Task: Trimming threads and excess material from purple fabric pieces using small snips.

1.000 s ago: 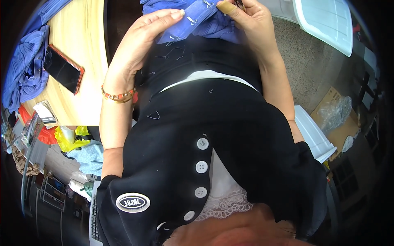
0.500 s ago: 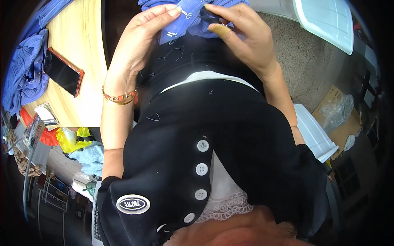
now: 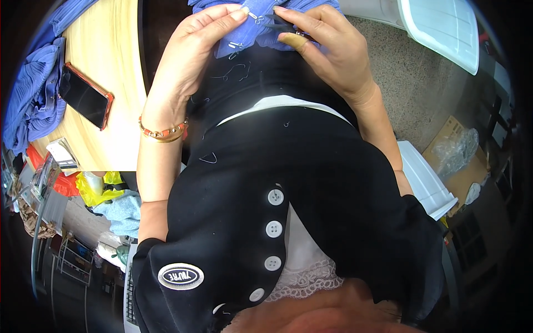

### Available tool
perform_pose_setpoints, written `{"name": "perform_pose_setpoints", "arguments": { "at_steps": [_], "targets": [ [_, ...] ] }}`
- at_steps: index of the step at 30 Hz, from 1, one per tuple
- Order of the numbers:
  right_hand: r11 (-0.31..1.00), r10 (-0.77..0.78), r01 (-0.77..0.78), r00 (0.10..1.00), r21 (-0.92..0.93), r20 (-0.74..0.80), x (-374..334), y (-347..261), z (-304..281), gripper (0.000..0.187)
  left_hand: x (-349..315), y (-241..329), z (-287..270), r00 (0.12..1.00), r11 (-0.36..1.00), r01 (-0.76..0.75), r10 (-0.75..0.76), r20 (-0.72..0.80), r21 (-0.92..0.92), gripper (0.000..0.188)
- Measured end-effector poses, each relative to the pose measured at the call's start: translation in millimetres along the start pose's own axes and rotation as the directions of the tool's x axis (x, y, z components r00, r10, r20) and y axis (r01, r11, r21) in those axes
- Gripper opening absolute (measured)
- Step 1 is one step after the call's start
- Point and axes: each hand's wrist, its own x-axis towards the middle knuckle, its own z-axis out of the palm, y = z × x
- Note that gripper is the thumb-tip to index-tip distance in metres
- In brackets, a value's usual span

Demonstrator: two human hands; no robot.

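Your fabric [image 3: 239, 36] is violet-blue, its small hooks [image 3: 235, 45] silvery-pale; your tool [image 3: 281, 27] seems black, though blur leaves that uncertain. Your top [image 3: 233, 166] is plain black with white buttons [image 3: 273, 228], your bracelet [image 3: 164, 134] 2-tone, orange-red and gold. The phone [image 3: 83, 97] is black, its case [image 3: 109, 105] orange-red, the table [image 3: 116, 66] pale wood-grained, the floor [image 3: 388, 61] speckled grey, the bag [image 3: 94, 191] bright yellow.

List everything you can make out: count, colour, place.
Held cloth: one, blue, top centre
Fasteners: several, silvery, on held cloth
Pointed tool: one, dark, top centre
Table: one, pale wood, upper left
Phone: one, black, on table
Heaped fabric: some, blue, table's left
Bag: one, yellow, lower left
Towel: one, light blue, lower left
Tubs: at least two, pale, right
Cardboard: one, brown, far right
Plastic: one, clear, on cardboard
Shirt: one, black, centre
Left hand: one, bare, on held cloth
Right hand: one, bare, on pointed tool
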Motion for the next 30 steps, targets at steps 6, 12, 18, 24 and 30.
{"name": "perform_pose_setpoints", "arguments": {
  "at_steps": [6, 12, 18, 24, 30],
  "targets": [
    [0.999, -0.03, 0.029, 1.0, -0.013, -0.007, 0.9, 0.5, 2.2, 0.035, 1.2, -1.0, -0.7, 1.0, 1.0, -0.007, 0.008, 0.018, -0.007, 0.028],
    [0.999, -0.021, 0.021, 1.0, 0.03, 0.013, 0.2, 1.8, 2.0, 0.035, 0.9, -2.5, -0.9, 1.0, 0.999, -0.027, 0.027, -0.01, 0.019, 0.028],
    [0.991, -0.006, 0.004, 1.0, 0.133, 0.015, -1.0, 5.6, 3.5, 0.034, 1.1, -2.2, -0.3, 1.0, 1.0, -0.019, 0.019, 0.0, 0.02, 0.029],
    [0.993, -0.014, 0.011, 1.0, 0.12, 0.019, -1.0, 5.2, 3.5, 0.033, 0.4, -1.9, -1.5, 1.0, 1.0, -0.003, 0.003, 0.018, 0.001, 0.029],
    [0.992, -0.019, 0.02, 1.0, 0.122, -0.004, -0.4, 6.0, 5.7, 0.03, 0.2, -2.9, -1.2, 1.0, 0.999, -0.016, 0.016, 0.002, 0.052, 0.029]
  ]
}}
